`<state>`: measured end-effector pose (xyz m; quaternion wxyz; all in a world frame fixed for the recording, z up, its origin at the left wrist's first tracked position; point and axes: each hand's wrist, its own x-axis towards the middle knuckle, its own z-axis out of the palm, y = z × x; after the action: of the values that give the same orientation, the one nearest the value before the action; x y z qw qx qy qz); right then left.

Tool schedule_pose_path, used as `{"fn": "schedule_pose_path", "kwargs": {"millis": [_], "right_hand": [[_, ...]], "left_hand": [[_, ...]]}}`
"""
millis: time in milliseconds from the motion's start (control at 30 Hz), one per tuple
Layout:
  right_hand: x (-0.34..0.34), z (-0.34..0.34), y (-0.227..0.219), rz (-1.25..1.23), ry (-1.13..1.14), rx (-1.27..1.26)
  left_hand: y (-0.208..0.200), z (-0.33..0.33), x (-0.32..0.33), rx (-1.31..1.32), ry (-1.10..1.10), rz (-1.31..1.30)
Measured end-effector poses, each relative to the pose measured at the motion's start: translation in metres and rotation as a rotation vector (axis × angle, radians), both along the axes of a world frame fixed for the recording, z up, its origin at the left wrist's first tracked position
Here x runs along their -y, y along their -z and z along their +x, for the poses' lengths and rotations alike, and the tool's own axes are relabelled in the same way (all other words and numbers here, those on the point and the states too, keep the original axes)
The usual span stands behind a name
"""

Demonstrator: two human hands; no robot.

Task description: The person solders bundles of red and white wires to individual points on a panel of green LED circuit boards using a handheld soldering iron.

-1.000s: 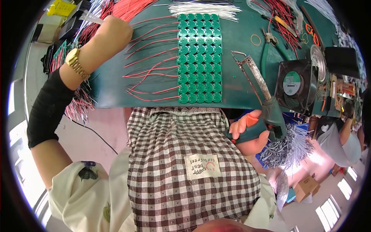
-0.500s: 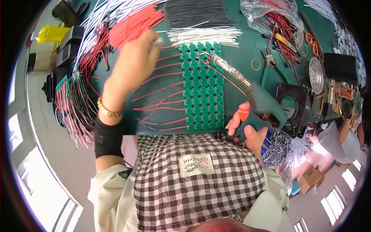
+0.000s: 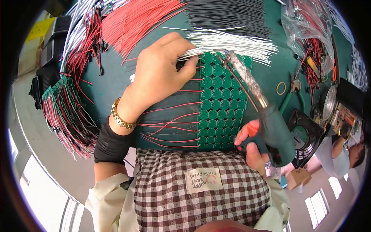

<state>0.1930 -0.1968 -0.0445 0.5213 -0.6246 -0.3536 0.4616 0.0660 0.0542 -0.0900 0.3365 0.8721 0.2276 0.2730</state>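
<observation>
My left hand (image 3: 160, 71) is closed on a few white wires (image 3: 191, 54), their far ends at the top left corner of a green circuit board panel (image 3: 219, 104). White ends also stick out below the palm. Red wires (image 3: 174, 123) run leftward from the panel's left edge. In my right hand (image 3: 251, 145) is a soldering gun (image 3: 276, 133) with an orange trigger, gripped by its handle. Its tip hangs over the panel's top rows, close to my left fingertips; whether it touches cannot be made out.
Red wires (image 3: 135, 23), black wires (image 3: 228, 17) and white wires (image 3: 235, 40) lie in piles at the back. Green-handled pliers (image 3: 292, 92) and a small fan (image 3: 305, 135) are at right. Wired boards (image 3: 67, 112) hang at left; another person (image 3: 340, 156) sits far right.
My left hand has come right and down to the panel's top left corner with white wires. The soldering gun's tip has shifted slightly toward it. The whole view has shifted and come closer.
</observation>
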Motion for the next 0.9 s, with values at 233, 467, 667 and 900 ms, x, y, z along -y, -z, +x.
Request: {"fn": "schedule_pose_path", "kwargs": {"millis": [233,467,667,900], "right_hand": [[-0.007,-0.007,-0.011,-0.109,0.023,0.031],[-0.01,-0.007,-0.016,-0.125,0.039,0.015],[-0.006,-0.004,-0.007,-0.084,0.025,0.016],[-0.003,0.007,-0.009,-0.054,-0.11,0.054]], "left_hand": [[0.004,-0.002,-0.001,0.028,0.012,0.027],[0.008,0.001,0.001,0.072,0.02,0.027],[0.008,-0.001,0.003,0.073,0.011,0.022],[0.008,-0.002,0.004,0.033,-0.005,0.06]]}}
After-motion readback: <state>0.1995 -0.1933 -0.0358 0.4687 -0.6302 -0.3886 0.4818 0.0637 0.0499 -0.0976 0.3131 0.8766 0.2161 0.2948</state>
